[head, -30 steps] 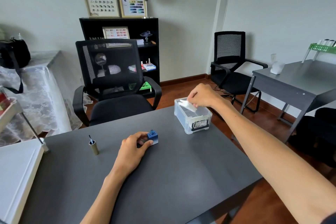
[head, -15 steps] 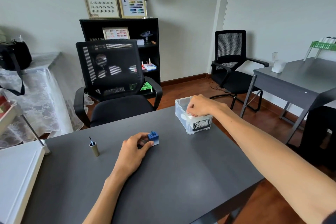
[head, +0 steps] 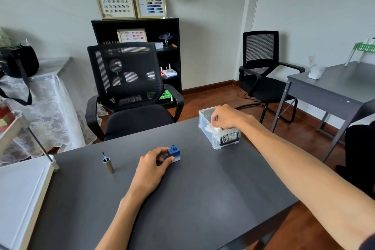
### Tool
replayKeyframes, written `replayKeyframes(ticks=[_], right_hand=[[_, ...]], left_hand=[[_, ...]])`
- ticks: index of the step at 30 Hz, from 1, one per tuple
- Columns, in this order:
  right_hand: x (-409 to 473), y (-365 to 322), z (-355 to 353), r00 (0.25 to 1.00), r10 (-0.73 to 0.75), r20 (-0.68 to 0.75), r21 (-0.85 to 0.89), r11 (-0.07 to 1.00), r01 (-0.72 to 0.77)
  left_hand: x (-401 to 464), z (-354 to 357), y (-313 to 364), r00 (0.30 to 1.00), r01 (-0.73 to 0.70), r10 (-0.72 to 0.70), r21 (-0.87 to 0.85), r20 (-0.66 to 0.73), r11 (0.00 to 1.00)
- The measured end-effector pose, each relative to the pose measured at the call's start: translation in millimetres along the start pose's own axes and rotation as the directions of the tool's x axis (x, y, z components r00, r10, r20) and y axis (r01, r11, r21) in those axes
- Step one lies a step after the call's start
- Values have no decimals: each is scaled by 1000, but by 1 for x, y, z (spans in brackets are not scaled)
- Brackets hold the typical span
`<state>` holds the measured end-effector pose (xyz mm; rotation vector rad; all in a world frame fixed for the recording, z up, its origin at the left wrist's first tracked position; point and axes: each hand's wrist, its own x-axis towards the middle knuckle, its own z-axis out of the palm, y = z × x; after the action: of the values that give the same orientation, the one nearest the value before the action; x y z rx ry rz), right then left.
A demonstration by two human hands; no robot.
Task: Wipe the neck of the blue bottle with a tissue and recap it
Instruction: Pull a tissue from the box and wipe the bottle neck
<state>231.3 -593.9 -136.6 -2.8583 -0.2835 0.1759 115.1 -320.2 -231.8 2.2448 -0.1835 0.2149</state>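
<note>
Gold cap [head: 108,165] w/ brush up stands near the table's [head: 203,199] left edge. Left hand [head: 151,165] curls round the blue bottle [head: 174,153], uncapped, mid-table toward the far edge. Right hand [head: 227,117] is down in the clear box [head: 220,140] at the far right corner, prob pinching a white tissue [head: 214,129], fingers mostly hidden.

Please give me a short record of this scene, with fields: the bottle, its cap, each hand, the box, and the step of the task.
bottle: blue bottle, upright on the grey table, neck open
cap: gold cap stands apart at the left, brush pointing up
left hand: left hand holds the bottle at its base
right hand: right hand reaches into the clear box, fingers at the white tissues
step: tissue being fetched; neck not yet wiped
</note>
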Motion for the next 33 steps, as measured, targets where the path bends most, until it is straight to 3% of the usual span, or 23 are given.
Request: replayKeyframes(ticks=[9,23,27,29,33], right_hand=[[-4,3,-15,999,-18,-31,-3,1000,18],[-8,8,-34,959,-43,-280,107,991,75],[-12,5,-24,975,-66,-214,-28,998,61],[-16,5,-24,968,-53,-244,-64,997,39],[-24,-2,-18,946,-70,-315,-302,953,-30]], left_hand=[[0,0,-1,1000,1,-1,1,3,1000],[0,1,-1,1000,-10,10,-2,-8,1000],[0,0,-2,1000,-11,11,-6,-7,1000],[0,0,-1,1000,-15,15,-8,-6,1000],[0,0,-2,1000,-11,11,-9,1,1000]])
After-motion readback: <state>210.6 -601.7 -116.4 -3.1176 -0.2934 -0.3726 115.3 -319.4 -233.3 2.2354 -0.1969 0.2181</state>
